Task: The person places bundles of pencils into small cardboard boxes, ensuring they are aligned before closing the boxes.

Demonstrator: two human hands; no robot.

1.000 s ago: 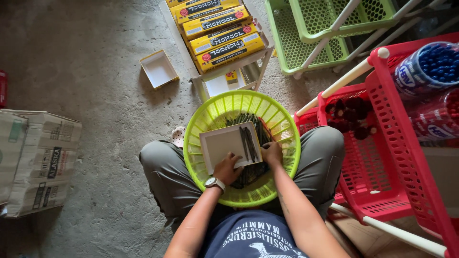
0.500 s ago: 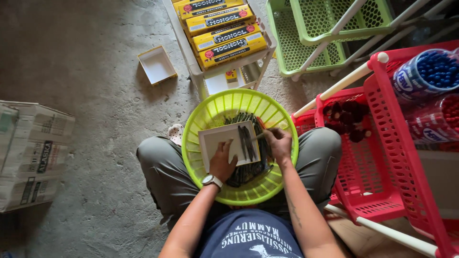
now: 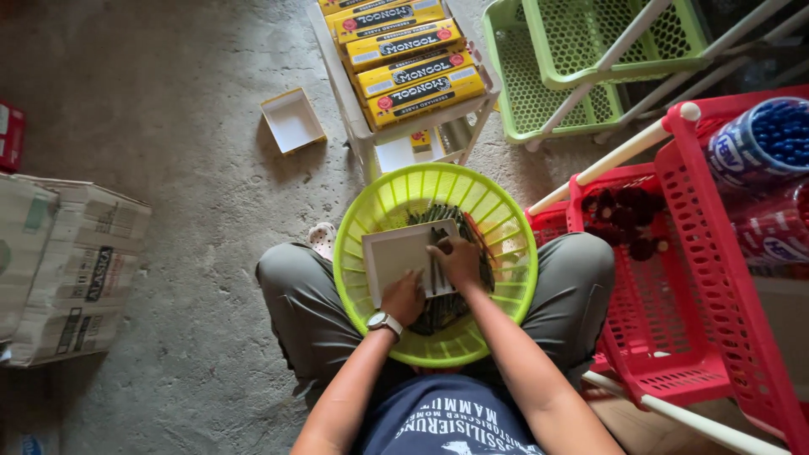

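Pencils (image 3: 447,291) being loaded: left hand (image 3: 403,297) grasps white box (image 3: 396,253), right hand (image 3: 458,261) at its 3 o'clock pinches pencils over lime basket (image 3: 375,215); next needs aligned tips.

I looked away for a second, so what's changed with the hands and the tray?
The right hand lifted off the tray's right edge, then came back down onto the dark sticks in it. The left hand kept its hold on the tray's near edge; the basket stayed put.

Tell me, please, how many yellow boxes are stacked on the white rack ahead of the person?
5 show, overlapping in one column on the white rack: yellow boxes and, cut off by the top edge. More may be hidden beyond the picture's edge.
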